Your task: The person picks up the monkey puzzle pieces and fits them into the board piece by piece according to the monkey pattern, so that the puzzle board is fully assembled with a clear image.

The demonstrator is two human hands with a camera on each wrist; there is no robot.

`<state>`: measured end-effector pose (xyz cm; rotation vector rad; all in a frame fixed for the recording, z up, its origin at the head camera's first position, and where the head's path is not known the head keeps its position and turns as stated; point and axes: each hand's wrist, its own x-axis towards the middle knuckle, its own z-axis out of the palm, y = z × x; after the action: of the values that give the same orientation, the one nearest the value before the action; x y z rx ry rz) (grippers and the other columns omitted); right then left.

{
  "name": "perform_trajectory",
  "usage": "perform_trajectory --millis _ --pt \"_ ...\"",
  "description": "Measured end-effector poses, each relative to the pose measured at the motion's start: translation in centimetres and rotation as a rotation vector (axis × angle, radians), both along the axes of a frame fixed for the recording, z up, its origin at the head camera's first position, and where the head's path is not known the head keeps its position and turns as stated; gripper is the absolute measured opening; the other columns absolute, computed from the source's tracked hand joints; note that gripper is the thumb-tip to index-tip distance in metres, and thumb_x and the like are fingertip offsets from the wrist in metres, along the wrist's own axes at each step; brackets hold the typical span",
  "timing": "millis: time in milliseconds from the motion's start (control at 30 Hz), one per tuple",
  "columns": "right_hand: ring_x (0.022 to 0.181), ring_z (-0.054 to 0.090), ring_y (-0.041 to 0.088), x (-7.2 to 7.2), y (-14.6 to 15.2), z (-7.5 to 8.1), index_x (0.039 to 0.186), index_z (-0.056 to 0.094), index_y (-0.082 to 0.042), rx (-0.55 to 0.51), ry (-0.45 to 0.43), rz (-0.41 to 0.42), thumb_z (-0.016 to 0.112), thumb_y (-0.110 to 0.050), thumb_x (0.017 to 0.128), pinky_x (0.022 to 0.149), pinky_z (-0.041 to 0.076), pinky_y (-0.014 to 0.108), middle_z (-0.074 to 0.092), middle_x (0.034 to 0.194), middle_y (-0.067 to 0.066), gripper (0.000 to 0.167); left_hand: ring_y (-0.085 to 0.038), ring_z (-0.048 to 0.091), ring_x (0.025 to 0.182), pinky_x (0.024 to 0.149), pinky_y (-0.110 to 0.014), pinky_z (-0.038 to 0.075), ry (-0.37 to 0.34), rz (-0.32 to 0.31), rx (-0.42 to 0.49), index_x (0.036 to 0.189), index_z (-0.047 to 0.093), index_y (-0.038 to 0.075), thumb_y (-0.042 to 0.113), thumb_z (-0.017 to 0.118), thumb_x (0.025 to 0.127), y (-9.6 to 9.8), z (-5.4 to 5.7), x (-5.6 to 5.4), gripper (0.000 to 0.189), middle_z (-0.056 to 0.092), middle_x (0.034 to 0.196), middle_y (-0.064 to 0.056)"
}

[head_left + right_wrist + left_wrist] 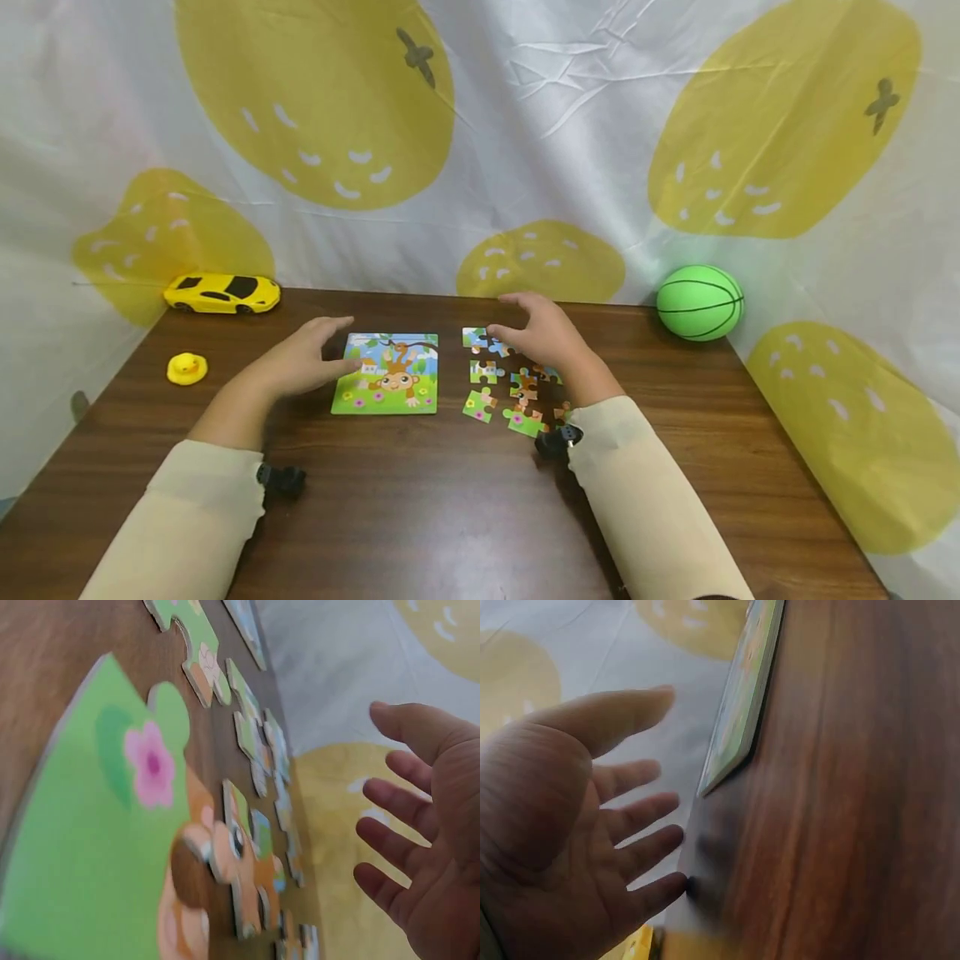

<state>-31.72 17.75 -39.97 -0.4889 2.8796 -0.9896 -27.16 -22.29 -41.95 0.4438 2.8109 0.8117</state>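
Two wide, empty hands (302, 360) (550, 335) flanked the monkey board (393, 379); puzzle pieces (477, 406) right of it looked light, stiff, best edge-pinched.

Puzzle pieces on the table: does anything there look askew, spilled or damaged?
The loose puzzle pieces look askew: turned at differing angles, with gaps between many, right of the flat monkey picture. I see no spill or damage; partly hidden pieces can't be judged.

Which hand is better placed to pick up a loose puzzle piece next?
Probably the right hand: it is empty and close to the pieces. The left hand, also empty, is near the board, farther from them.
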Motion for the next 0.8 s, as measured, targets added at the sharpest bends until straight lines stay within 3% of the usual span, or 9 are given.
perform_trajectory --millis 300,567,800 --pt "0.143 0.056 0.031 -2.3 -2.0 -1.6 0.15 0.061 -0.022 0.038 -0.18 0.077 0.077 -0.03 0.099 0.111 0.052 0.055 0.057 0.157 0.003 0.054 -0.049 0.024 0.162 0.128 -0.071 0.026 -0.088 -0.115 -0.08 0.164 0.043 0.006 0.057 0.082 0.088 -0.9 -1.0 0.0 0.099 0.028 0.176 -0.021" --pt "0.152 0.05 0.032 -3.2 -2.5 -2.2 0.147 0.065 -0.021 0.139 -0.173 0.1 0.08 -0.025 0.098 0.121 0.046 0.055 0.06 0.156 0.005 0.051 -0.048 0.019 0.164 0.128 -0.073 0.024 -0.125 -0.128 -0.1 0.167 0.037 0.01 0.053 0.088 0.084 -0.9 -0.6 0.3 0.107 0.022 0.179 -0.015" --pt "0.151 0.051 0.031 -3.5 -2.8 -2.3 0.144 0.067 -0.019 0.155 -0.183 0.097 0.081 -0.024 0.097 0.123 0.045 0.052 0.064 0.151 0.003 0.05 -0.049 0.018 0.164 0.127 -0.075 0.023 -0.132 -0.13 -0.113 0.168 0.036 0.009 0.053 0.088 0.084 -0.8 -0.6 0.4 0.108 0.021 0.179 -0.016"
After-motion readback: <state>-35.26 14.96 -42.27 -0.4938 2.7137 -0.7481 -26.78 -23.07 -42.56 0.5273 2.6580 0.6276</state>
